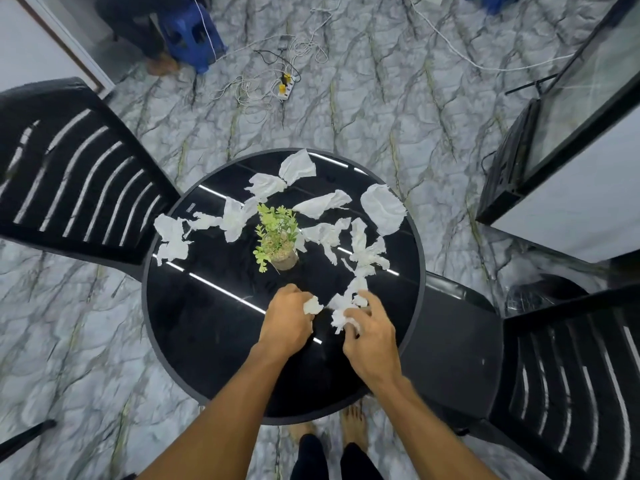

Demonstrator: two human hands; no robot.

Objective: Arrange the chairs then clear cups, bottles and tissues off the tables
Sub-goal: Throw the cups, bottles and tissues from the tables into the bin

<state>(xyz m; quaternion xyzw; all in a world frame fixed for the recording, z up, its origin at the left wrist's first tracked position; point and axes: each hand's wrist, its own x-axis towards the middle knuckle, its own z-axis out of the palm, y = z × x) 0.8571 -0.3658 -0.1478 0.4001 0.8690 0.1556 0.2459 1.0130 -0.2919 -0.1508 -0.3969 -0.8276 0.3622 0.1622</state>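
Nearest, at six o'clock on the round black table (207, 323): left hand (285, 322) clenched round a small tissue wad (312, 305), knuckles up. Likely the storing fist, kept closed so that gathered paper stays off the glass. Just beside it, toward five o'clock, right hand (370, 336) with fingers curled into a torn tissue strip (341, 311), pinching and raking it in. By the look of it the working hand, set close enough for a short pass across to the left.

Beyond, at the table's centre, a small potted plant (278, 242) in a clear glass, upright. Not among the things to clear, so better reached round than over.

Ringed about the plant, loose tissues (233, 218) not yet gathered:
- a ragged run from four to three o'clock, touching the strip under the right hand
- one broad sheet at two o'clock, near the rim
- a pair at twelve
- more at ten and nine, the last close to the rim

Probably sensible to work outward from the near edge, hence the start at five o'clock.

Further out, one black slatted chair (69, 174) drawn up against the rim at ten o'clock and a second chair (571, 375) at four o'clock, seat beside the table. Judging from that, chair step done and the tissue step early.

Farthest, on the marble floor toward twelve o'clock, a power strip (285, 88) amid tangled cables and a blue stool (194, 32). At two o'clock, a glass-fronted cabinet (571, 133).
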